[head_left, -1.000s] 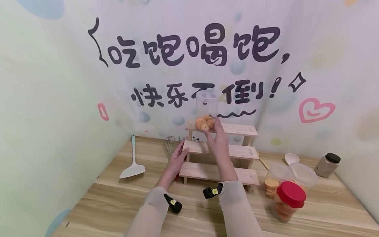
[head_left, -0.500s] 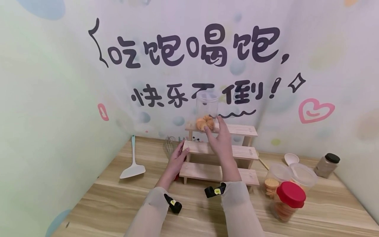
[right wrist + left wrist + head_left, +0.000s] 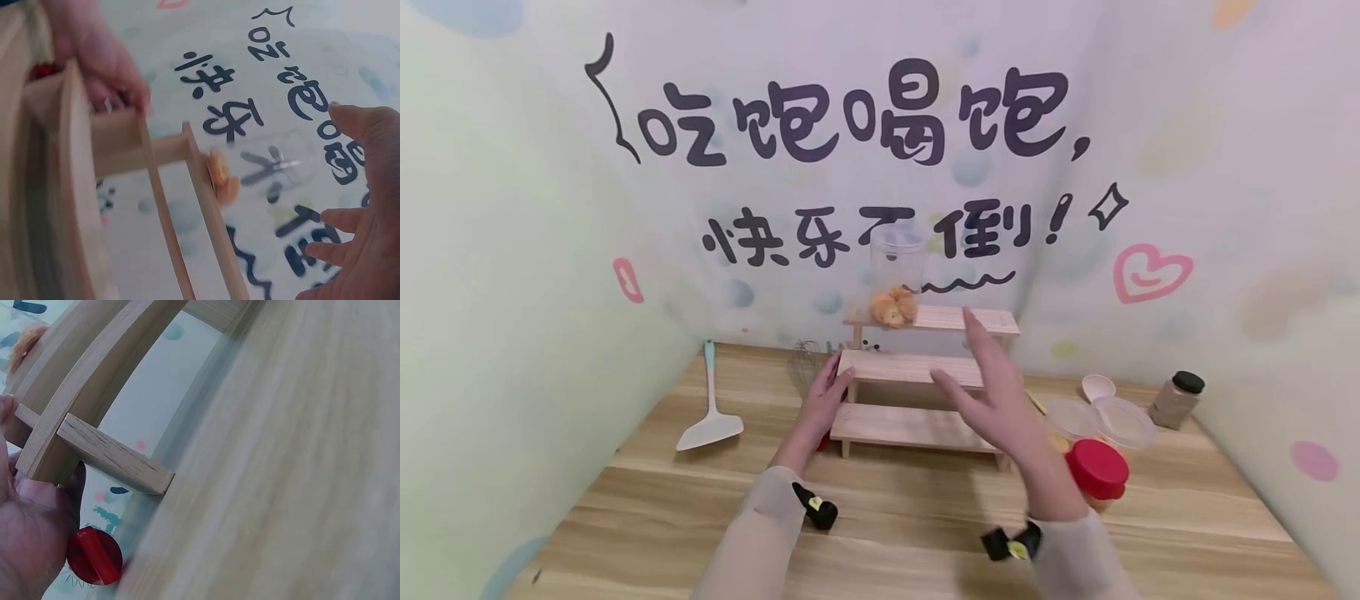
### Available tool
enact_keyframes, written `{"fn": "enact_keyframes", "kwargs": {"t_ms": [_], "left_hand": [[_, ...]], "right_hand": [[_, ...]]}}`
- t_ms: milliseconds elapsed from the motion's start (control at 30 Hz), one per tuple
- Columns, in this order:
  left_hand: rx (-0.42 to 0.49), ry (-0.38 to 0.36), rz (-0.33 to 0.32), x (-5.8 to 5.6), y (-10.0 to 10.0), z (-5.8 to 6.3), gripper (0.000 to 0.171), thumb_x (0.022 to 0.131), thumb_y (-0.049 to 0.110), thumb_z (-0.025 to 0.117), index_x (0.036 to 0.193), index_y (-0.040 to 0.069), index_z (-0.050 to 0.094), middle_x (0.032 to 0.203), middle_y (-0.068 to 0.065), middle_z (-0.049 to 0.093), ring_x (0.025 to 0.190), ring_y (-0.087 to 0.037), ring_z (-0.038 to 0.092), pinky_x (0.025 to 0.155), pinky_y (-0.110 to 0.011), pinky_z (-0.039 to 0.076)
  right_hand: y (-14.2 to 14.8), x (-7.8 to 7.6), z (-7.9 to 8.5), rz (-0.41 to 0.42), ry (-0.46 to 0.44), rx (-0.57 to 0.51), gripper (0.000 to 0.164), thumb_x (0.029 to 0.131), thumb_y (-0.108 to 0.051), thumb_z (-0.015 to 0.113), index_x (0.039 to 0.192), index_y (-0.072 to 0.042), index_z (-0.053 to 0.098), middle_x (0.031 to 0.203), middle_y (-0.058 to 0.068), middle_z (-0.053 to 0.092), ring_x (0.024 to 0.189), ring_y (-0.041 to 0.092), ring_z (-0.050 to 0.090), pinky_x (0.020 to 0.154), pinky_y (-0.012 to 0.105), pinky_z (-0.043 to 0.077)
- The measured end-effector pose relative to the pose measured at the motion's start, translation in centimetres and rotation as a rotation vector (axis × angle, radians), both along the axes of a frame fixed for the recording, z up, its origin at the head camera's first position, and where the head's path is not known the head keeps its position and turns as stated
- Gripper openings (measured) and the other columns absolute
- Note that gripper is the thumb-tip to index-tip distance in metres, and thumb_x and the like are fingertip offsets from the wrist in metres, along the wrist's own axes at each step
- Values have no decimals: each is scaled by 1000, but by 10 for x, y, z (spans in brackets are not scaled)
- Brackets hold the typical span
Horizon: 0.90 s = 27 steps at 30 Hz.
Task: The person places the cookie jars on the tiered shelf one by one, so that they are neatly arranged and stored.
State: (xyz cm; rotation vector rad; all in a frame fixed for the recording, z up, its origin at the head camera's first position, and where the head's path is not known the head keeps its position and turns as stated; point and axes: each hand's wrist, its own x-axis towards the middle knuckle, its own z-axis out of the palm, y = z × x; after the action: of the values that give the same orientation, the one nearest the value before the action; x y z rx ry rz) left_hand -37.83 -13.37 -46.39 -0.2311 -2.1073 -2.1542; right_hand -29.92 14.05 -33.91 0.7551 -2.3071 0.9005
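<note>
A three-step wooden display rack stands on the table against the back wall. My left hand grips the left end of its middle step; in the left wrist view the fingers reach round behind the board. On the top step, at the left, a clear lidless jar stands upright with several orange-brown pastries at its bottom. My right hand hangs in front of the rack's right part, holding nothing, fingers spread. In the right wrist view the jar lies beyond that hand, apart from it.
Right of the rack are a red-lidded jar, clear tubs, a white spoon and a black-capped jar. A white spatula lies on the left, a whisk behind my left hand. A round red object is beside that hand.
My right hand has let go of the jar and drawn back to the right and down. The left hand stays on the rack. The head view has turned slightly right.
</note>
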Motion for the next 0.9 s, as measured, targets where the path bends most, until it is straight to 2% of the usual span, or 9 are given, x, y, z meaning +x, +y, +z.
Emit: {"fn": "enact_keyframes", "kwargs": {"t_ms": [100,167,267,367,433,567,633,700,900], "left_hand": [[-7,-6,-17,3,-2,6,66,105,36,54,161,14,25,166,-8,20,151,-24,20,121,-42,25],[-8,-14,-28,5,-2,9,64,106,33,53,161,15,25,166,-6,19,152,-22,18,122,-41,23],[-19,-21,-27,6,-2,10,63,106,34,54,160,18,27,166,-3,20,152,-20,19,122,-39,23],[-22,-10,-12,1,-2,2,65,104,39,55,160,20,28,166,-1,21,151,-19,20,122,-39,23],[-22,-3,-13,0,-2,3,64,105,38,55,160,19,28,166,-1,21,152,-20,20,122,-39,23],[-18,-7,-28,-2,-3,3,64,106,32,53,160,13,26,166,-5,19,152,-22,18,122,-41,22],[-12,-7,-34,-4,-3,3,64,106,32,53,161,12,25,166,-6,19,152,-23,17,122,-41,22],[-19,-14,-27,-4,-2,3,66,105,36,54,161,14,26,166,-5,19,152,-22,18,122,-41,22],[-25,-26,-2,0,-2,2,70,102,47,57,160,20,28,166,-2,22,151,-21,22,121,-41,25]], "right_hand": [[39,25,-11,-65,49,63,80,89,-33,77,158,-25,36,162,6,32,147,35,31,113,67,29],[68,40,-22,-85,110,45,63,88,-30,79,146,-19,56,160,10,36,147,37,28,115,64,27],[108,54,-44,-87,282,-60,37,89,-30,78,118,-7,73,148,19,49,141,38,38,118,47,30],[138,67,-71,-129,373,-172,34,88,-26,81,107,1,73,130,24,60,128,26,52,110,21,37],[152,76,-90,-171,296,-225,42,80,-7,85,117,6,68,127,23,60,122,18,55,102,14,43],[164,85,-117,-233,-24,-298,79,73,10,85,142,0,50,131,7,57,114,5,56,90,8,48],[166,85,-123,-271,-169,-275,82,78,1,85,148,-6,43,130,-1,56,110,-2,56,88,7,48],[166,83,-127,-288,-252,-241,82,80,-9,86,148,-8,40,127,-1,58,105,-3,58,86,8,49],[164,83,-134,-310,-362,-211,74,83,-23,85,143,-8,44,122,11,64,96,-2,61,79,14,54]]}}
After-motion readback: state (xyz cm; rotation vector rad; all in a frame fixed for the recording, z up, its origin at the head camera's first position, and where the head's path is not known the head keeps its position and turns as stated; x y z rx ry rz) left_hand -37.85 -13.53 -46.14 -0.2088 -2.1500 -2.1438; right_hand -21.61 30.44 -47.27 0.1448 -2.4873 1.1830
